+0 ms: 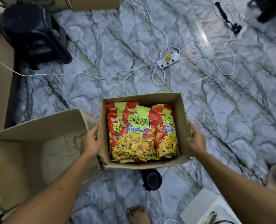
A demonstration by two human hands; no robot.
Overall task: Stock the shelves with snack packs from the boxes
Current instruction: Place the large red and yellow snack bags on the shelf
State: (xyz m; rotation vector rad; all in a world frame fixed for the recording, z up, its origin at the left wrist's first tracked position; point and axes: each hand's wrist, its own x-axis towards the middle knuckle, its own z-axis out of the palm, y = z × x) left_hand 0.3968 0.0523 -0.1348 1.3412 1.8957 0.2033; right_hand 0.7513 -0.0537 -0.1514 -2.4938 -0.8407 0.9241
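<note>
An open cardboard box point(180, 110) is held above the marble floor. It holds several red and yellow Bika Seafood snack packs point(135, 135), lying flat and overlapping. My left hand point(92, 141) grips the box's left wall, with the thumb over the rim. My right hand point(195, 139) grips the right wall in the same way. No shelf is in view.
A larger empty cardboard box point(37, 149) lies at the left, touching the held box. A black stool point(33, 34) stands at far left. White cables and a power strip point(168, 60) trail across the floor. A black cup point(151, 179) and a bare foot point(137, 215) are below.
</note>
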